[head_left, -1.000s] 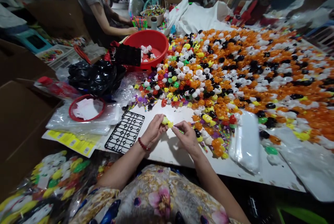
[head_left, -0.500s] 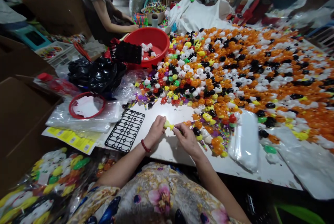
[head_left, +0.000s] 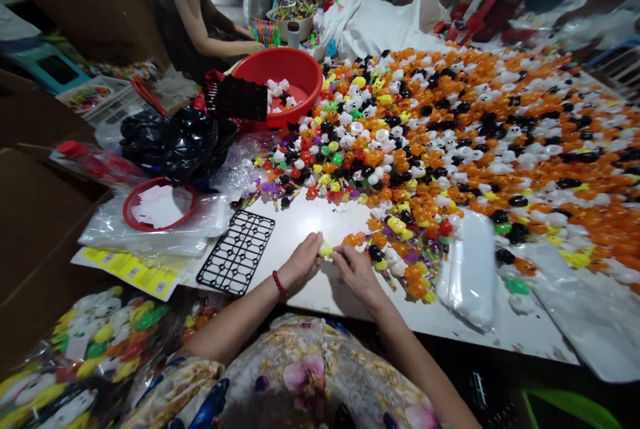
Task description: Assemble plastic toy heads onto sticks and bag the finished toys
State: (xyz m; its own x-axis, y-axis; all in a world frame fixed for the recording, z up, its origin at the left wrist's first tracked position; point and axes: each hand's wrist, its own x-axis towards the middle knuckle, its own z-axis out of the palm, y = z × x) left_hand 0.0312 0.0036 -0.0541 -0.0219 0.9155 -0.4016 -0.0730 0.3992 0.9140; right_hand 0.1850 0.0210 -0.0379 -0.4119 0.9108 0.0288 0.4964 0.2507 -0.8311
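Observation:
My left hand [head_left: 303, 261], with a dark red bead bracelet [head_left: 280, 286] at its wrist, is closed on a small pale-yellow plastic figure [head_left: 325, 250]. From the other side, the fingertips of my right hand [head_left: 358, 273] pinch the figure's right end, and they cover part of it. Both hands are just above the white table [head_left: 300, 216]. Beside my right hand lies a pile of small figures and striped pencil-like sticks [head_left: 430, 249]. A black plastic grid [head_left: 237, 252] lies flat to the left of my left hand.
Orange, white and black plastic figures [head_left: 480, 129] heap across the table. At the left are a red basin [head_left: 300, 76], a red basket [head_left: 131, 210] of paper and black bags [head_left: 193, 142]. A stack of clear bags [head_left: 467, 269] lies right. Another person [head_left: 187, 16] sits behind.
Both hands have shifted slightly down and closer together around the yellow figure. The surroundings at the left sit a little further left in the picture.

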